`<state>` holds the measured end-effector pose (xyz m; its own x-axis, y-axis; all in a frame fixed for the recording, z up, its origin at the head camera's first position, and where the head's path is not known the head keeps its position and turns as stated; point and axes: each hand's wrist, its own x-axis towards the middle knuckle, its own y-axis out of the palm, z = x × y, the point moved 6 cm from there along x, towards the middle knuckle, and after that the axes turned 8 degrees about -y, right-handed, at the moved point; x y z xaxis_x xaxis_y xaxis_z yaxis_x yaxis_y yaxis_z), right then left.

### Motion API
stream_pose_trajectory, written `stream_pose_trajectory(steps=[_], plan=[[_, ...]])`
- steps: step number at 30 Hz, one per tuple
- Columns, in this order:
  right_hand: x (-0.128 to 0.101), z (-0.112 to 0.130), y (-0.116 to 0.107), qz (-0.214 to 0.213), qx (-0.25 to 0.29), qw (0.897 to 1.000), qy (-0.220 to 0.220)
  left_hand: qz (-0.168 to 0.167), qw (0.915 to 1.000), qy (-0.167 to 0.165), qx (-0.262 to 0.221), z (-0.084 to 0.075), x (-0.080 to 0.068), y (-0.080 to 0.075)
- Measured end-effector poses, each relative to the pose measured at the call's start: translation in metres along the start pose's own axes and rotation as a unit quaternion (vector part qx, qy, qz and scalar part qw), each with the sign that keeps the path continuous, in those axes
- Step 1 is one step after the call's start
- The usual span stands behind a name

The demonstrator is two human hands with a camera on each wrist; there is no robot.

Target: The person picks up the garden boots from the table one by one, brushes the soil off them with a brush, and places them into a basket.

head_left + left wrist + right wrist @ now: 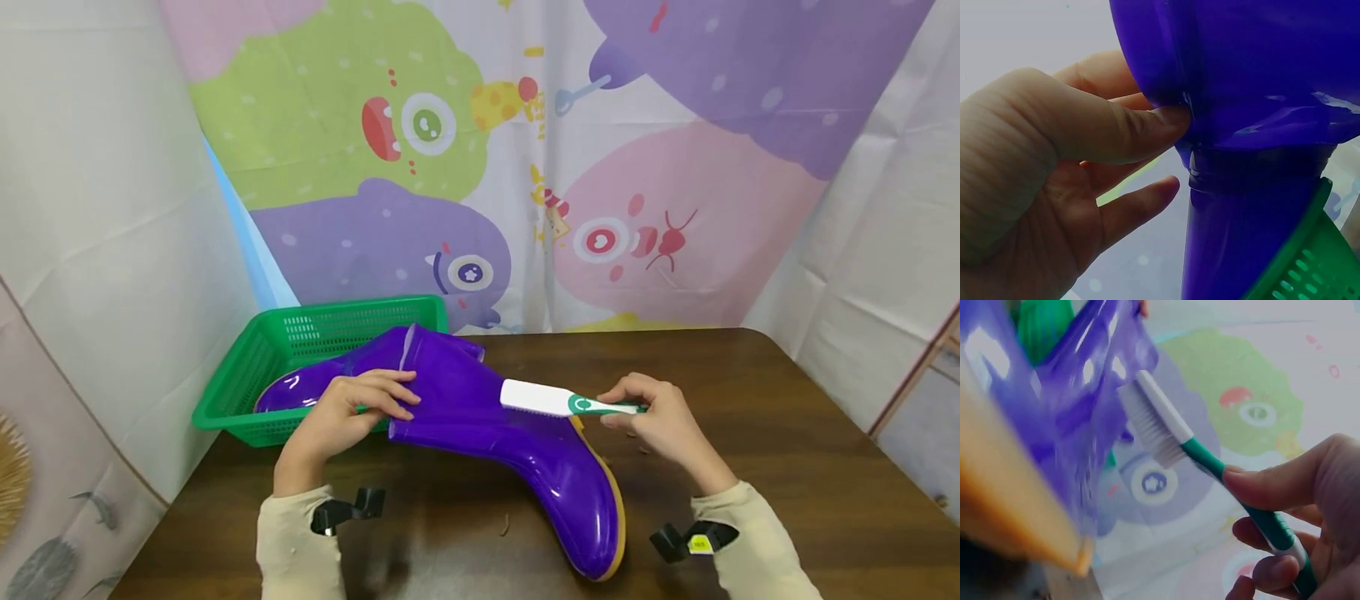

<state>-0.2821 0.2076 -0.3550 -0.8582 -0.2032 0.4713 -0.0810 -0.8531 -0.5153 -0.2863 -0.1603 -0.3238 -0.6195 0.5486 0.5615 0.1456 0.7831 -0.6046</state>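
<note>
A shiny purple rain boot point(555, 475) with a yellow sole lies on its side, toe toward the near right. Its shaft opening is held by my left hand point(348, 412); in the left wrist view the thumb point(1169, 119) pinches the shaft's edge, with the fingers partly hidden behind it. My right hand point(663, 421) grips the green-and-white handle of a scrubbing brush point(536, 397). The brush's white bristles point(1154, 431) face the boot's shaft near the ankle; whether they touch it I cannot tell.
A green plastic basket point(225, 408) stands at the back left of the brown wooden table point(720, 483), with a second purple boot point(296, 387) lying in it. Small brown scraps point(505, 525) lie on the tabletop. A cartoon-printed curtain point(525, 275) hangs behind.
</note>
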Motion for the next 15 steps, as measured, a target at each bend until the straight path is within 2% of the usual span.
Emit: stream_pose_trajectory(steps=[6,9,12,15], plan=[[0.000,0.022,0.014,-0.033,0.078,0.994,-0.065,0.001,1.0000,-0.001,0.000,-0.001,0.000,-0.001],[-0.002,0.028,0.029,-0.020,0.130,0.987,-0.087,-0.001,1.0000,-0.002,-0.002,-0.001,0.000,-0.001],[-0.003,0.026,0.042,-0.002,0.129,0.987,-0.099,-0.001,1.0000,-0.005,-0.006,0.000,-0.001,-0.001],[-0.003,0.015,0.047,0.002,0.092,0.992,-0.090,0.001,0.9999,-0.010,-0.008,0.000,0.000,0.000]])
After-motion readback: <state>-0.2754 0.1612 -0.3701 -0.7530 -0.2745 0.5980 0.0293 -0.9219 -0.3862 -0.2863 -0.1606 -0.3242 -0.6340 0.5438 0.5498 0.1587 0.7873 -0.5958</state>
